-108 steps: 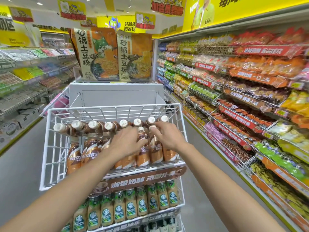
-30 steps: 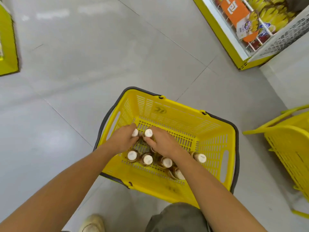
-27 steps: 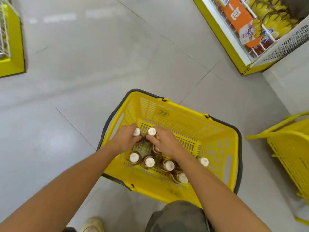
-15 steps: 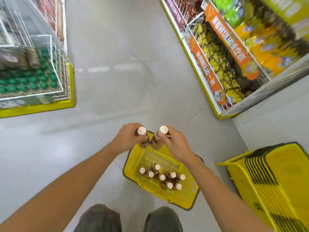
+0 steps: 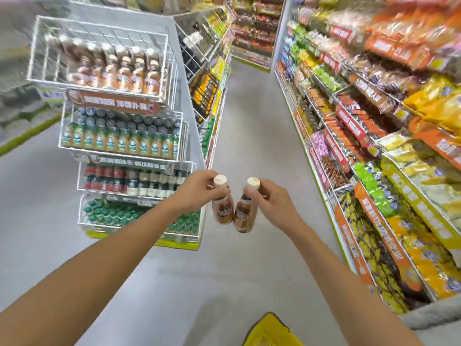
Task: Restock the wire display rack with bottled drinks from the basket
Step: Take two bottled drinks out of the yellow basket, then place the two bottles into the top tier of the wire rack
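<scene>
Two small brown coffee-drink bottles with off-white caps are being held up over the grey shop floor (image 5: 224, 283), one per hand. The left bottle (image 5: 222, 207) is gripped around its neck and shoulder by the left hand (image 5: 197, 193), fingers curled tight around it just under the cap. The right bottle (image 5: 245, 213) is pinched the same way by the right hand (image 5: 272, 203), fingers wrapped closed around the neck. The bottles are tilted so the bottoms lean in toward each other, and they look to be touching or just about, down low.

The white wire display rack (image 5: 172, 71) is off to the left, a bit apart from the hands. Its top tier is filled with a row of matching brown bottles (image 5: 117, 68), though it's pretty blurred. Lower tiers are packed with green-label bottles (image 5: 119, 143), then red and dark ones, then green-capped ones at the bottom.

Only a corner of the yellow plastic basket (image 5: 269, 330) can be seen at the bottom edge, on the floor below the right forearm. Snack shelves (image 5: 374, 121) run down the right side of the aisle.
</scene>
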Available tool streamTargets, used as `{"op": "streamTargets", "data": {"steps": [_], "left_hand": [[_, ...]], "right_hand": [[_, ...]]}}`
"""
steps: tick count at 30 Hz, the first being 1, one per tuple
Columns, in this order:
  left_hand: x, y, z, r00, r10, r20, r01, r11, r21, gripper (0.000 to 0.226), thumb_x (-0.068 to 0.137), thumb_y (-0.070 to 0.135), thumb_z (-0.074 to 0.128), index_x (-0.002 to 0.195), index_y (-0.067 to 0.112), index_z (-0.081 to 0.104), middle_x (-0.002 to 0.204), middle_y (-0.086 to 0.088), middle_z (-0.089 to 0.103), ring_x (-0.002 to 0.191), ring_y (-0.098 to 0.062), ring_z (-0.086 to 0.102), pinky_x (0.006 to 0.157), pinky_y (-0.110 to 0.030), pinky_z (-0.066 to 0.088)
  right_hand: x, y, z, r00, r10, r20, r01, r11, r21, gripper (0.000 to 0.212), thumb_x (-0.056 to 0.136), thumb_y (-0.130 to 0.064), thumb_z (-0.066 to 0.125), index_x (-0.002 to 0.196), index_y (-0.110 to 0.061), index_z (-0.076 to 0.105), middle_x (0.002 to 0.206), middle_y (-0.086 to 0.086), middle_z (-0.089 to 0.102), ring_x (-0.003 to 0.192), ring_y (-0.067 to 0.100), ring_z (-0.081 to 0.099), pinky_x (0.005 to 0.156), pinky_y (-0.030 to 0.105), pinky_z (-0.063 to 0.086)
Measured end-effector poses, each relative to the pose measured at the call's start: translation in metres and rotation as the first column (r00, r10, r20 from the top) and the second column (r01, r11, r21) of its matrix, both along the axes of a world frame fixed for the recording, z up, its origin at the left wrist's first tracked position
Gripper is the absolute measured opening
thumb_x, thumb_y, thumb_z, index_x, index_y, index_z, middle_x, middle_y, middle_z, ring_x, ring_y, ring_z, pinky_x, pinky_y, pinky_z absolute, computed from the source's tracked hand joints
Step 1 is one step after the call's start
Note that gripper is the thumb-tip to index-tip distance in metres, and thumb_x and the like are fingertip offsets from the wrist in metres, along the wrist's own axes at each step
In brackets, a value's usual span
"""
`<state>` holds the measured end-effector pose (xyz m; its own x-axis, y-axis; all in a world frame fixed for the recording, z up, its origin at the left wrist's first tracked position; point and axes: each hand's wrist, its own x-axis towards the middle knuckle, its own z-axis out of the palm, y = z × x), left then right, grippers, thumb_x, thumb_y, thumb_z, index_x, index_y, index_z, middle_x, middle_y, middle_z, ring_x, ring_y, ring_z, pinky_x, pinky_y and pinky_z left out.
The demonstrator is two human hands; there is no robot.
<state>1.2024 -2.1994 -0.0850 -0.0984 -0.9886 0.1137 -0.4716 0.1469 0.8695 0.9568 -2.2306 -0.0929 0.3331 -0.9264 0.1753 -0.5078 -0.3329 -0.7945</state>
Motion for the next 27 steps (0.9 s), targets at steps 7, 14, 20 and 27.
{"op": "streamTargets", "data": {"steps": [7, 14, 20, 27], "left_hand": [[0.143, 0.023, 0.072, 0.973, 0.215, -0.085, -0.224, 0.969, -0.104, 0.032, 0.093, 0.03, 0.078, 0.097, -0.001, 0.072, 0.098, -0.02, 0.078, 0.1, -0.035, 0.075, 0.089, -0.054, 0.059], [0.254, 0.007, 0.083, 0.906, 0.413, -0.093, -0.422, 0.899, -0.115, 0.017, 0.091, 0.03, 0.08, 0.098, 0.015, 0.078, 0.095, 0.0, 0.082, 0.094, -0.018, 0.077, 0.085, -0.043, 0.063], [0.348, -0.06, 0.106, 0.871, 0.483, -0.089, -0.491, 0.861, -0.134, 0.022, 0.095, 0.027, 0.075, 0.106, 0.008, 0.076, 0.102, -0.007, 0.081, 0.094, -0.018, 0.077, 0.068, -0.022, 0.055], [0.46, -0.159, 0.135, 0.858, 0.499, -0.122, -0.514, 0.844, -0.153, 0.025, 0.098, 0.024, 0.072, 0.112, 0.004, 0.073, 0.109, -0.012, 0.08, 0.096, -0.019, 0.076, 0.072, -0.021, 0.055]], "right_hand": [[0.172, -0.023, 0.057, 0.971, 0.197, 0.139, -0.189, 0.98, -0.068, 0.023, 0.103, -0.034, 0.064, 0.098, -0.015, 0.076, 0.096, 0.005, 0.078, 0.094, 0.024, 0.074, 0.087, 0.049, 0.058], [0.31, -0.07, 0.077, 0.886, 0.404, 0.227, -0.407, 0.913, -0.037, 0.027, 0.109, -0.033, 0.059, 0.104, -0.01, 0.072, 0.098, 0.008, 0.077, 0.095, 0.025, 0.074, 0.083, 0.043, 0.06], [0.414, -0.155, 0.1, 0.822, 0.52, 0.23, -0.518, 0.852, -0.076, 0.03, 0.11, -0.034, 0.056, 0.116, -0.009, 0.071, 0.108, 0.005, 0.077, 0.096, 0.004, 0.072, 0.081, 0.022, 0.058], [0.527, -0.258, 0.136, 0.805, 0.534, 0.256, -0.538, 0.84, -0.061, 0.038, 0.109, -0.041, 0.053, 0.118, -0.007, 0.067, 0.108, 0.008, 0.076, 0.096, 0.017, 0.074, 0.087, 0.044, 0.062]]}}
